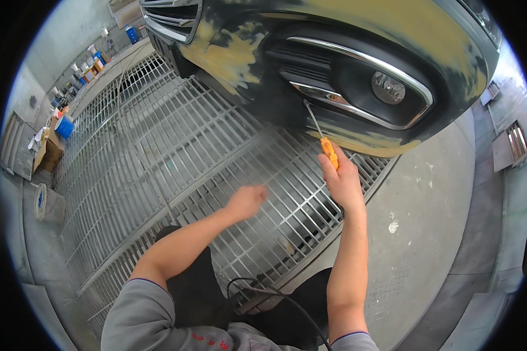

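My right hand [344, 182] is wrapped round the orange handle of a screwdriver [329, 153]. The thin metal shaft points up at the car bumper [263, 88], and its tip meets the dark surface just below a chrome strip [328, 96]. Around the round fog lamp [388, 88] runs a longer chrome trim [386, 58]. The bumper is black with patchy yellowish areas. Lower and to the left, my left hand [247, 202] hangs over the floor grating with its fingers curled. It is slightly blurred, and whatever it may hold is hidden.
Metal floor grating [175, 134] spreads under the car's front. A black hose [287, 295] crosses near my legs. Along the left wall stand bottles and cans [91, 67], a cardboard box [50, 146], a blue container [64, 127] and a pale bucket [50, 203]. Concrete floor [416, 234] lies right.
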The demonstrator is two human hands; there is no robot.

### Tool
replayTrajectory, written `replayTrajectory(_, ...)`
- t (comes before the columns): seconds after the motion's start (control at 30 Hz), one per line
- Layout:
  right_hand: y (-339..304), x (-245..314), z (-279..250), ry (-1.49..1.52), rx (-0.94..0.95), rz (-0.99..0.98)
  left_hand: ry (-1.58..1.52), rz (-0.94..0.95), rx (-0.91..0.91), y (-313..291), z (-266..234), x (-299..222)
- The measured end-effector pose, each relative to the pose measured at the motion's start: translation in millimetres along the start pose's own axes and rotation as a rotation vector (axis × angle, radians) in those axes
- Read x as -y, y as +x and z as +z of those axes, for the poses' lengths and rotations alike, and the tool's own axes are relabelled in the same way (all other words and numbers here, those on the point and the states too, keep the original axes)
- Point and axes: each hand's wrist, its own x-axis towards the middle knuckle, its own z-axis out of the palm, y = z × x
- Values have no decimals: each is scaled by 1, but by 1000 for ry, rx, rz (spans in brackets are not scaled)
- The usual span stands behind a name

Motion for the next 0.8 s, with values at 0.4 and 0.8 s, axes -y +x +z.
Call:
replayTrajectory(0.4, 11, 24, 49, 8, -74, -125, 86, 58, 82, 5, -3, -45)
replayTrajectory(0.8, 12, 44, 66, -13, -109, -220, 93, 122, 30, 4, -6, -57)
